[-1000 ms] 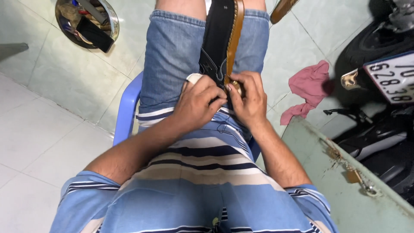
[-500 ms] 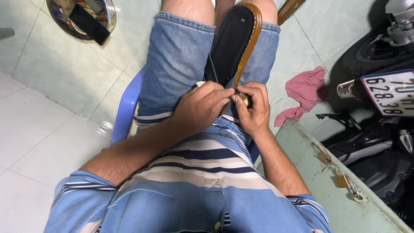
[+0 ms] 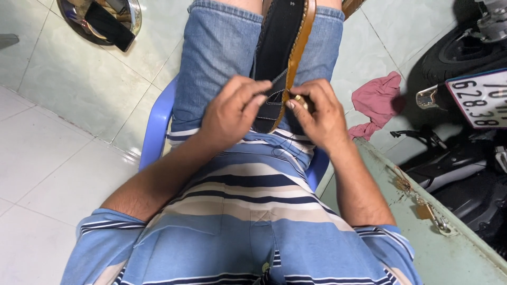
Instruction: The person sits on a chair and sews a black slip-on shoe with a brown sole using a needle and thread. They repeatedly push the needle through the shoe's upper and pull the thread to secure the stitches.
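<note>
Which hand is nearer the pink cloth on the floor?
Right. The right hand pinches the shoe sole on the lap, on the side toward the pink cloth; the left hand grips the sole's far side.

You sit on a blue plastic chair (image 3: 154,138) standing on a pale tiled floor (image 3: 47,153). On the tiles lie a crumpled pink rag (image 3: 376,103) at your right and a shiny metal bowl (image 3: 100,20) at upper left.
</note>
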